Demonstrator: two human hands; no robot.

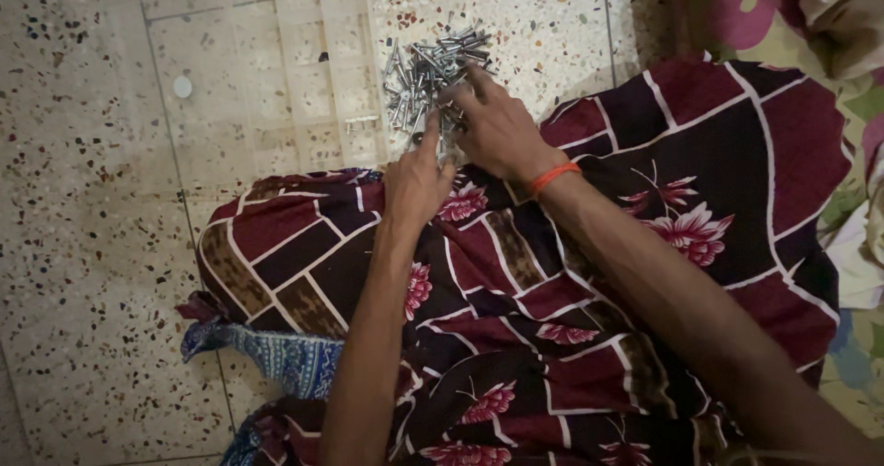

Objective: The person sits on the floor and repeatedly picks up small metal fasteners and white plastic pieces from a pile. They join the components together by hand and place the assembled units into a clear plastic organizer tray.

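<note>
From the head camera: both hands meet at the near edge of a heap of small metal pins (pixel 433 75) on the speckled floor (pixel 92 245). The right hand (pixel 497 130) lies spread on it; the left hand (pixel 414 182) has its fingers drawn together, on what I cannot tell. The pins look hard, light and slippery, best pinched singly by the shaft. Bare floor lies beyond and left; patterned cloth (pixel 552 319) crowds the wrists.

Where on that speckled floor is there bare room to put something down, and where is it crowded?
The floor left of the patterned cloth lies bare, save one small white disc. A smaller free strip runs right of the metal pieces, up to the floral fabric. It is crowded where the left hand and right hand meet that pile.
</note>
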